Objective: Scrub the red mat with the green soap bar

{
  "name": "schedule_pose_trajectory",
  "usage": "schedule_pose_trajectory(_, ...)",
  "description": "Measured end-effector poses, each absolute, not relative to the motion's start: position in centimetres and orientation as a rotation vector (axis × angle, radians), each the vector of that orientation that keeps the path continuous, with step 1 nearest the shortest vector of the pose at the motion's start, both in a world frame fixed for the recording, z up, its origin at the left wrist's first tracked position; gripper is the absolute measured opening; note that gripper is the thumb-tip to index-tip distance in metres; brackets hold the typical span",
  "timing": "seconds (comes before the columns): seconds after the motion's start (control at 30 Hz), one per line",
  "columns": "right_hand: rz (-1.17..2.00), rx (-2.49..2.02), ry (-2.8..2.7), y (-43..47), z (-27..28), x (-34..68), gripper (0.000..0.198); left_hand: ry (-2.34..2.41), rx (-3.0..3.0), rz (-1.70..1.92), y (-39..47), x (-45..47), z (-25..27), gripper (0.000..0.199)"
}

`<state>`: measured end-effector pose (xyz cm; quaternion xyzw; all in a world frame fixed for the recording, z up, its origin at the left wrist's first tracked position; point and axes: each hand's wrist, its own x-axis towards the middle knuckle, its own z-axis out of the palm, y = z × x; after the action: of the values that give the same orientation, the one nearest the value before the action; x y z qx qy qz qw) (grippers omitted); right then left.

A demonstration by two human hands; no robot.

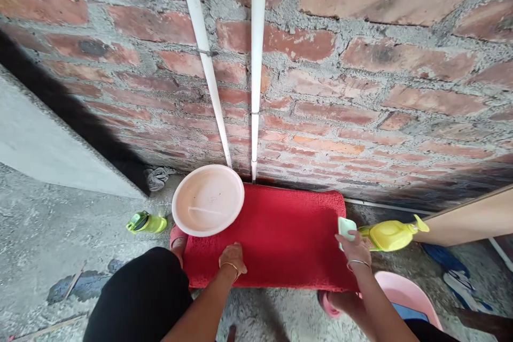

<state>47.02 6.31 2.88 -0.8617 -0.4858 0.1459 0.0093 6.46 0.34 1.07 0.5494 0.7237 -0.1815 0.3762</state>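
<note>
Red thick-pile cloth (288, 235) covers a low, bench-like surface between my legs. My left hand (233, 259) rests on its near left part with the fingers curled in. Whatever may be under those fingers is hidden. At the cloth's right edge, my right hand (355, 248) grips a pale green block (347, 226), held tilted; I cannot tell whether it is soap or a brush. Just beyond that hand is a yellow pump bottle (390, 235). A pale pink basin (208, 200) sits at the far left of the cloth, with a little light reflecting off its bottom.
A green-yellow drinking bottle (147, 223) and a grey rag (158, 177) are on the concrete floor at left. A pink tub (409, 288) stands at right, near blue-and-white cloth (460, 280). Two white pipes (255, 64) run down the brick wall (360, 85) behind.
</note>
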Motion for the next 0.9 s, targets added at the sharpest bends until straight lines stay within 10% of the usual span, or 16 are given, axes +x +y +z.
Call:
schedule_pose_trajectory(0.5,0.898,-1.971,-2.333,16.8,3.2,18.0,0.047,1.915,1.352,-0.526,0.4,6.7,1.4,0.066)
schedule_pose_trajectory(0.9,0.689,-2.543,-1.800,15.4,2.8,41.2,0.054,1.883,1.393,-0.542,0.6,6.4,0.9,0.061)
